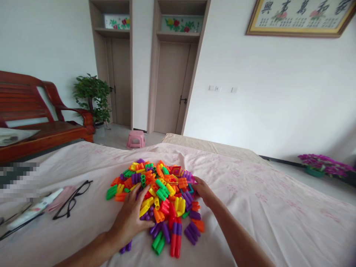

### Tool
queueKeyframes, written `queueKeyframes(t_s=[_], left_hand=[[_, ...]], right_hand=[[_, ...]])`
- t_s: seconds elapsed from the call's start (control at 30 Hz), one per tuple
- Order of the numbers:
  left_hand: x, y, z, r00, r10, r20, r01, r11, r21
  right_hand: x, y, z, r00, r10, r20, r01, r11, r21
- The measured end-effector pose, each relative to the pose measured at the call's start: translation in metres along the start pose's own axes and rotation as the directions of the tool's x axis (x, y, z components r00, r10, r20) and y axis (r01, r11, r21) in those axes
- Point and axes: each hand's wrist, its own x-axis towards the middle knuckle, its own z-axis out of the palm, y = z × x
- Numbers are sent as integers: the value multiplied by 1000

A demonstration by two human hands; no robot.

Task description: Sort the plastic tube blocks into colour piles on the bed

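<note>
A heap of bullet-shaped plastic building blocks (162,193) in orange, green, yellow, purple and red lies on the pale pink flowered sheet (236,207). My left hand (132,213) rests against the heap's near left side, fingers spread, thumb beside purple blocks. At the right edge, the fingers of my right hand (204,191) close on a pink plastic piece (192,181), partly hidden. Close to it are a teal frame-shaped piece (190,188) and a red square frame (175,170). Nearer me, a joined red and purple block (175,237) lies beside a green block (158,243).
Black-framed glasses (71,202), a pink cloth (61,198) and a white tube (36,209) lie at left. Beyond the sheet are a wooden bench (41,115), a potted plant (91,98), a pink stool (136,139) and purple flowers (324,165).
</note>
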Motion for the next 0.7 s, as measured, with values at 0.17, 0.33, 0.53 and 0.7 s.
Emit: queueKeyframes(t_s=[0.17, 0.33, 0.53, 0.7], left_hand=[[17, 20, 17, 1000, -9, -12, 8, 990, -139], [42, 33, 27, 999, -42, -25, 35, 966, -257], [64, 40, 28, 997, -60, -56, 36, 935, -352], [84, 58, 21, 999, -36, -17, 27, 922, -386]], right_hand=[[2, 0, 17, 1000, -20, -22, 23, 991, 129], [3, 0, 22, 996, -82, -48, 89, 978, 189], [-3, -12, 29, 989, -130, -66, 141, 968, 206], [-1, -16, 27, 971, -219, -92, 226, 971, 82]])
